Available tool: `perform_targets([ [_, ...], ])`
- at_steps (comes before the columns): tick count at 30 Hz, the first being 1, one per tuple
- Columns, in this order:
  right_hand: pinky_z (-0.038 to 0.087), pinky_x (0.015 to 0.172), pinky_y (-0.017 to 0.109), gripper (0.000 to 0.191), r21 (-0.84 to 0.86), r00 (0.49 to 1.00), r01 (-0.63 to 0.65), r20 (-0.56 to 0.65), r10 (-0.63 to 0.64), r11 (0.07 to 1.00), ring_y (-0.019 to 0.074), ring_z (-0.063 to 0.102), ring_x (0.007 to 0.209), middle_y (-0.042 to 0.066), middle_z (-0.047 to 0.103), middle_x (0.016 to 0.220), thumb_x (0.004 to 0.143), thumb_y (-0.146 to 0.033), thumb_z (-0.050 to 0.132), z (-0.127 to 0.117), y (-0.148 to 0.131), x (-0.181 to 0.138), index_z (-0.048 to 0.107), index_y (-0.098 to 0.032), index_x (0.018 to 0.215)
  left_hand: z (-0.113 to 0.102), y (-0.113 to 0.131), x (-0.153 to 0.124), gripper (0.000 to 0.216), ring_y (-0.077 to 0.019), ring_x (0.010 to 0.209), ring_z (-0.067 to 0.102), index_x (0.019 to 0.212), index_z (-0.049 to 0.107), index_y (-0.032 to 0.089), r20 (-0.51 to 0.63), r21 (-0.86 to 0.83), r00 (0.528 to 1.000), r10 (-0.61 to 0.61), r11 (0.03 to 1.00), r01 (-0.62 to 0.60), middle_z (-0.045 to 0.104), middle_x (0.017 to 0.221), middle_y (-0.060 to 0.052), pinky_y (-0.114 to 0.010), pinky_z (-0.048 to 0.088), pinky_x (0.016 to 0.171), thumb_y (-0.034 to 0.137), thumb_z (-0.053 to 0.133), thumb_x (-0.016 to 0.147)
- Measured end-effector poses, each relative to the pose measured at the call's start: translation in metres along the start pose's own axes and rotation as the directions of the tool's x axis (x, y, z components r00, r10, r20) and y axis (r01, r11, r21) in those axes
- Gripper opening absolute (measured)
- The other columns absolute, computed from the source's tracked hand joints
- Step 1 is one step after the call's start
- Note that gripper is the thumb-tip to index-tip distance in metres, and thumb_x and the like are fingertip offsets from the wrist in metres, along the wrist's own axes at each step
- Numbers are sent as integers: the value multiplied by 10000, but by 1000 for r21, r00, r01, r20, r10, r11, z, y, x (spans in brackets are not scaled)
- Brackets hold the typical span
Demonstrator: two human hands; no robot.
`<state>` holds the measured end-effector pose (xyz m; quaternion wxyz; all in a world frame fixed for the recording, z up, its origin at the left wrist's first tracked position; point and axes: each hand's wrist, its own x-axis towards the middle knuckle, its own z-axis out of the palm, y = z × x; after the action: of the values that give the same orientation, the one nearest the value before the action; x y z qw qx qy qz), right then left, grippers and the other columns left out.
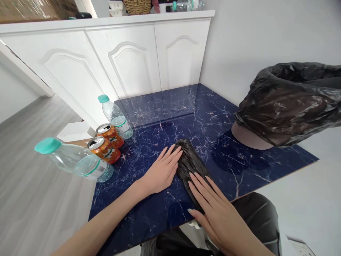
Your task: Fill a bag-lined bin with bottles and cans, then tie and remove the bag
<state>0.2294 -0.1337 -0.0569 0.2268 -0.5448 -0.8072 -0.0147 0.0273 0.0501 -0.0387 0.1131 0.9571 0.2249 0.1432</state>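
Note:
A folded black plastic bag (189,160) lies on the dark blue marbled tabletop (165,117). My left hand (162,170) rests flat beside it, fingers stretched out, fingertips touching the bag's left edge. My right hand (213,206) lies flat on the bag's near end, fingers spread and pressing down. Neither hand grips anything.
A bin lined with a black bag (287,103) stands at the right. Two orange drink cans (105,144) and two clear water bottles (114,115) (76,160) stand at the table's left edge. White cabinets (128,60) lie behind.

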Motion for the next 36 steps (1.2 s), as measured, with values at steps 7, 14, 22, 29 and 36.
perform_targets([
  [7,545,1152,673,734,-22,993,-105,-61,103,994,438,531,1518,172,502,1682,1107,-481,534,10,-21,10,315,-188,1743,3,-7,-1,513,-287,1693,225,1662,378,248,-110,-111,959,-263,962,251,434,1747,-103,-617,179,1392,399,292,1179],
  [14,436,1255,666,676,-19,978,-210,-18,209,978,420,454,1577,174,462,1711,1124,-557,427,24,-13,35,452,-174,1681,3,-10,-2,503,-289,1679,281,1607,422,249,-135,-204,926,-353,924,323,484,1713,-105,-614,199,1390,479,309,1174],
  [22,393,1246,628,666,-180,950,-309,-15,312,934,426,476,1554,237,535,1648,1148,-542,318,34,43,100,562,-109,1591,0,-16,-3,489,-293,1646,359,1546,474,248,-176,-263,897,-405,898,354,564,1638,-112,-632,213,1380,510,303,1170],
  [29,335,1240,618,667,-263,875,-467,1,484,844,443,416,1570,286,462,1685,1138,-439,281,47,113,153,506,-20,1605,-2,-15,-4,479,-307,1640,366,1497,513,230,-168,-241,898,-406,900,362,576,1618,-128,-637,233,1369,522,331,1165],
  [36,407,1169,593,544,-273,867,-491,-67,493,827,419,535,1454,257,572,1599,1112,-283,326,40,131,167,593,-55,1528,-3,-15,-5,469,-317,1642,360,1455,550,214,-159,-213,905,-394,909,358,564,1633,-126,-642,249,1365,519,340,1166],
])
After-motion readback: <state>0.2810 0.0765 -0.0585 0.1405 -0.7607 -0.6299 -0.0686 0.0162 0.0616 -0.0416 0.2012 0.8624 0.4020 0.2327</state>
